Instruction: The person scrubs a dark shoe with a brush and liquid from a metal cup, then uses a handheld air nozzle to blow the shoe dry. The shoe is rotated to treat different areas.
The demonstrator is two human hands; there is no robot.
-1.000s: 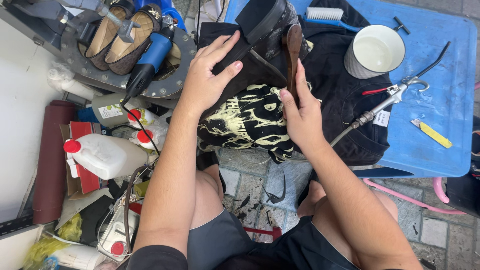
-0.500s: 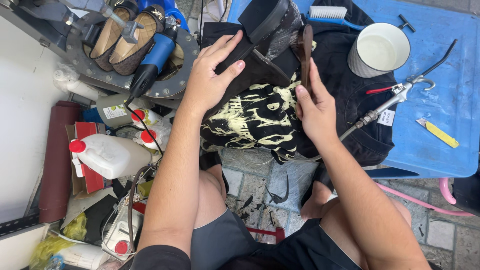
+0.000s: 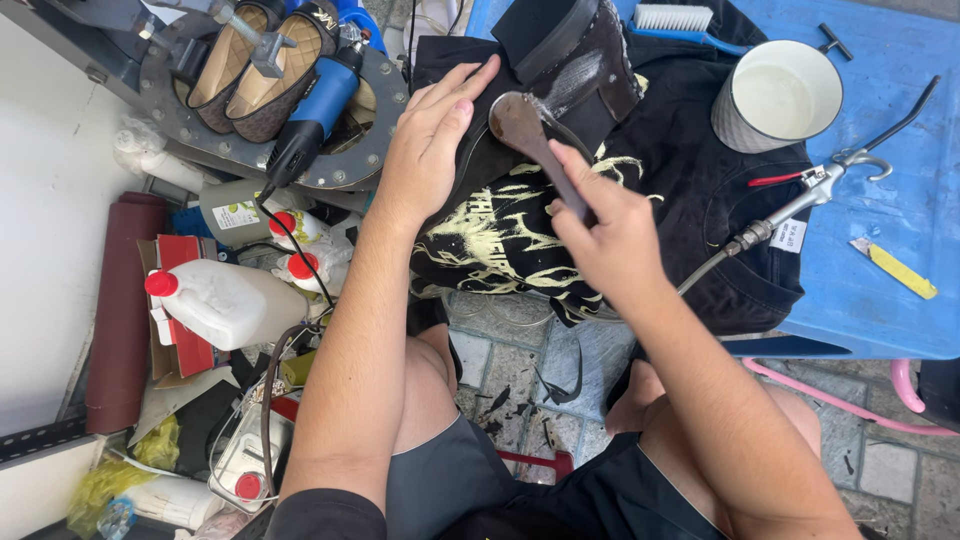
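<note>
Jug (image 3: 215, 305) sits far left of the shoe (image 3: 560, 60). Your left hand (image 3: 432, 140) lies flat and unclenched against the shoe's left side, pinning it on the black shirt (image 3: 690, 200). Your right hand (image 3: 605, 235), below the shoe, is clenched on the spoon-shaped tool (image 3: 530, 135), its head on the sole. The shoe looks stiff and probably glue-slick; brace it by the heel block. Cup (image 3: 775, 95) sits right of the shoe.

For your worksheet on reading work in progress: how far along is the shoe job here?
Done: a pale smear already coats part of the black shoe. In hand: the left hand steadies the shoe while the right hand presses a brown spatula against it. Left: much of its black surface looks bare.
</note>
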